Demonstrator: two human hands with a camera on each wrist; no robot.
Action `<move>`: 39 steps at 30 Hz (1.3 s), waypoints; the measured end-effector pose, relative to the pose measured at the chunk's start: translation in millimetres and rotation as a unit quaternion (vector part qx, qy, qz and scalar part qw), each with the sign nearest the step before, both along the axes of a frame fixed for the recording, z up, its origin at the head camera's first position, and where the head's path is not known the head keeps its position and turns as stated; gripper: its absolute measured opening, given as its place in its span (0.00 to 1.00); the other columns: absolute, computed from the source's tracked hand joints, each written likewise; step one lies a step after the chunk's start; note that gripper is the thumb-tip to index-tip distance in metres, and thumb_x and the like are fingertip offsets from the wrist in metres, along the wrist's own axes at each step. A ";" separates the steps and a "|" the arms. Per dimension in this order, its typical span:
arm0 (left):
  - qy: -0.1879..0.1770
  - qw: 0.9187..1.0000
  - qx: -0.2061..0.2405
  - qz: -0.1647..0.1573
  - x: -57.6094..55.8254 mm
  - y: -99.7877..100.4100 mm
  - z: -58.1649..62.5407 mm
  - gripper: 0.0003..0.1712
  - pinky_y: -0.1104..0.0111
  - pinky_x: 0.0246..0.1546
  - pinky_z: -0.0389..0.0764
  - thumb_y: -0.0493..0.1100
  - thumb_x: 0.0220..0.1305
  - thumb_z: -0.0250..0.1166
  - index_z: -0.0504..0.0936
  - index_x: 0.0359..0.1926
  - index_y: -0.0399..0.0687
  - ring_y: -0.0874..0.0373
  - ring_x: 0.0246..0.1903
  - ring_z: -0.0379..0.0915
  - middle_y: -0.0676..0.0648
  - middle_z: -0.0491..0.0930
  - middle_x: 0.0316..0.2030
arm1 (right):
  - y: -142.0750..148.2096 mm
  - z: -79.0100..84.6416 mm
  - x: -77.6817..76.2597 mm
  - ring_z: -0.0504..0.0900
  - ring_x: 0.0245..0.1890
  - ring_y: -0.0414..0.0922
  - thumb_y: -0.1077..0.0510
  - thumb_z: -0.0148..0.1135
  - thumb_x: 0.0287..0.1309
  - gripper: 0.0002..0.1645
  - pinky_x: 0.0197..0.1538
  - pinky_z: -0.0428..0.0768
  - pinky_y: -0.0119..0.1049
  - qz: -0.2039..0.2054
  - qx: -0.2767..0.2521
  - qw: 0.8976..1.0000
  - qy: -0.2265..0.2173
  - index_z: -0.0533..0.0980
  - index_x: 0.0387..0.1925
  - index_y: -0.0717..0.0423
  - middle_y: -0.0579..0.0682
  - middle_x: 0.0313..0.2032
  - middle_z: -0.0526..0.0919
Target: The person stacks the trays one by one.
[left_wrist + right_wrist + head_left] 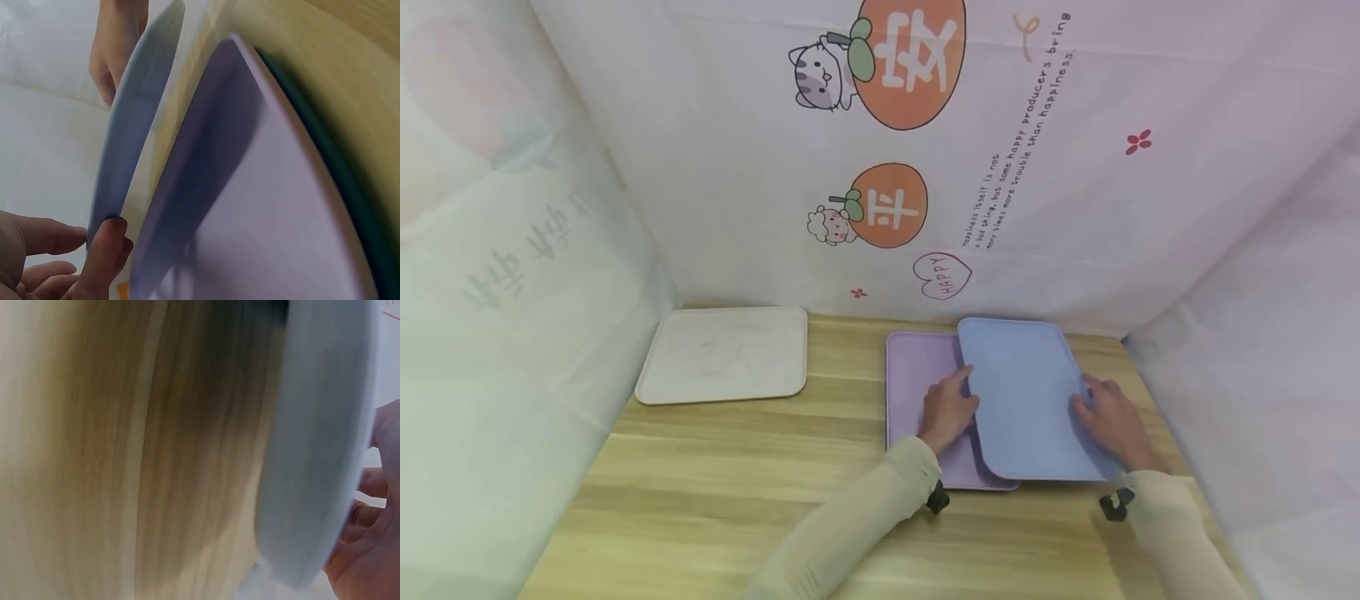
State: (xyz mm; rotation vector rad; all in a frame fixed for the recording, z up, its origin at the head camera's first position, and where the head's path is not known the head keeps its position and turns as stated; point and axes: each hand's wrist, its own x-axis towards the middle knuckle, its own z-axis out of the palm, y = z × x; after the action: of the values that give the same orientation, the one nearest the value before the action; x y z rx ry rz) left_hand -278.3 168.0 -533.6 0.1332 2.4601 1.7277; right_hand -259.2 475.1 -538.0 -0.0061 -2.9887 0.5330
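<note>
Centrally, a purple tray (920, 375) is taken as the landmark; it is laid flat on the wood-grain table (700, 492). Above its right part, and reaching beyond its right edge, a blue tray (1026, 400) is held raised and tilted, with a gap between the two seen in the left wrist view. By the left hand (949, 414), placed over the purple tray, the near long edge of the blue tray is pinched between thumb and fingers. By the right hand (1116, 419), placed to the right of the purple tray, the opposite long edge is grasped, the thumb being laid on the upper face. A shadow is cast across the purple tray, and beneath its rim a dark green edge (331, 159) is shown. Well to the left of the purple tray, a white tray (722, 354) is set flat. Behind the purple tray, a printed cloth (737, 233) is hung.
</note>
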 end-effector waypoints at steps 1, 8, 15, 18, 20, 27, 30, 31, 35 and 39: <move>0.000 1.000 0.002 0.002 -0.3 -1.8 -0.6 0.36 0.72 0.18 0.82 0.33 0.69 0.67 0.78 0.77 0.54 0.55 0.19 0.85 0.37 0.87 0.62 | -1.2 -0.8 -0.4 0.79 0.56 0.76 0.53 0.55 0.80 0.36 0.61 0.76 0.73 0.001 -0.001 1.000 -0.003 0.66 0.74 0.78 0.79 0.58 0.75; 0.004 1.000 -0.020 0.020 -5.1 -13.5 -2.2 0.36 0.71 0.17 0.79 0.34 0.68 0.66 0.78 0.77 0.55 0.60 0.15 0.79 0.39 0.85 0.65 | -12.8 -3.7 -2.1 0.80 0.54 0.74 0.52 0.58 0.78 0.37 0.59 0.78 0.72 0.004 -0.026 0.999 -0.017 0.66 0.75 0.76 0.77 0.56 0.77; 0.005 0.998 -0.053 0.029 -9.3 -26.8 -4.3 0.37 0.70 0.30 0.79 0.37 0.67 0.68 0.78 0.77 0.56 0.61 0.29 0.78 0.43 0.84 0.68 | -25.1 -3.3 -2.7 0.83 0.49 0.66 0.55 0.62 0.76 0.35 0.52 0.82 0.65 0.006 -0.071 0.997 -0.010 0.67 0.73 0.74 0.73 0.51 0.80; 0.008 0.997 -0.072 0.038 -10.2 -32.5 -6.6 0.37 0.63 0.39 0.85 0.38 0.66 0.69 0.78 0.76 0.57 0.54 0.43 0.87 0.46 0.84 0.68 | -30.2 -3.2 -2.0 0.85 0.47 0.65 0.56 0.62 0.77 0.34 0.51 0.84 0.62 0.015 -0.091 0.996 -0.009 0.68 0.72 0.74 0.73 0.49 0.82; 0.011 0.996 -0.079 0.045 -10.1 -36.7 -7.2 0.37 0.58 0.47 0.88 0.38 0.66 0.69 0.78 0.76 0.58 0.49 0.53 0.88 0.46 0.84 0.68 | -33.1 -4.3 -2.3 0.86 0.45 0.63 0.56 0.62 0.77 0.33 0.49 0.84 0.59 0.019 -0.104 0.994 -0.009 0.68 0.72 0.74 0.72 0.48 0.83; 0.007 0.996 -0.064 0.056 -8.0 -54.7 -7.2 0.35 0.49 0.67 0.83 0.38 0.68 0.67 0.78 0.76 0.56 0.47 0.69 0.81 0.47 0.82 0.70 | -45.5 -7.8 -4.2 0.87 0.45 0.58 0.53 0.59 0.80 0.32 0.44 0.84 0.43 0.015 -0.135 0.990 -0.040 0.68 0.73 0.71 0.68 0.49 0.84; 0.007 0.996 -0.059 0.063 -6.9 -63.4 -7.2 0.34 0.47 0.67 0.82 0.39 0.69 0.66 0.79 0.75 0.58 0.48 0.68 0.81 0.49 0.83 0.69 | -51.3 -8.1 -4.6 0.87 0.43 0.54 0.52 0.58 0.81 0.31 0.41 0.82 0.37 0.010 -0.144 0.989 -0.044 0.69 0.72 0.69 0.67 0.49 0.86; 0.008 0.996 -0.058 0.065 -6.8 -66.3 -7.2 0.33 0.47 0.68 0.81 0.39 0.69 0.66 0.79 0.75 0.58 0.49 0.68 0.82 0.50 0.83 0.69 | -53.6 -8.2 -4.4 0.87 0.42 0.53 0.52 0.58 0.81 0.30 0.40 0.81 0.36 0.010 -0.149 0.988 -0.044 0.70 0.71 0.69 0.67 0.49 0.86; 0.022 0.994 -0.072 0.075 -6.5 -76.7 -7.9 0.31 0.47 0.66 0.82 0.40 0.70 0.65 0.81 0.73 0.57 0.50 0.66 0.84 0.50 0.85 0.67 | -62.5 -10.4 -5.0 0.86 0.39 0.50 0.53 0.59 0.80 0.28 0.36 0.82 0.34 0.011 -0.164 0.986 -0.040 0.72 0.69 0.67 0.67 0.49 0.87; 0.024 0.993 -0.084 0.080 -6.5 -85.3 -9.3 0.31 0.48 0.65 0.82 0.40 0.70 0.65 0.81 0.73 0.59 0.51 0.65 0.84 0.51 0.86 0.66 | -71.0 -14.9 -5.9 0.87 0.40 0.51 0.54 0.58 0.80 0.29 0.36 0.83 0.34 0.021 -0.173 0.984 -0.037 0.71 0.71 0.68 0.67 0.49 0.87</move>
State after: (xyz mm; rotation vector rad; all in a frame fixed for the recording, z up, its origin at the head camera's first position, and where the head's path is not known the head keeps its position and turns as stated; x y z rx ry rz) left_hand -284.7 82.7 -542.9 -0.0416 2.7034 1.5819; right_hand -265.1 404.1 -552.8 0.0103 -2.9296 1.0708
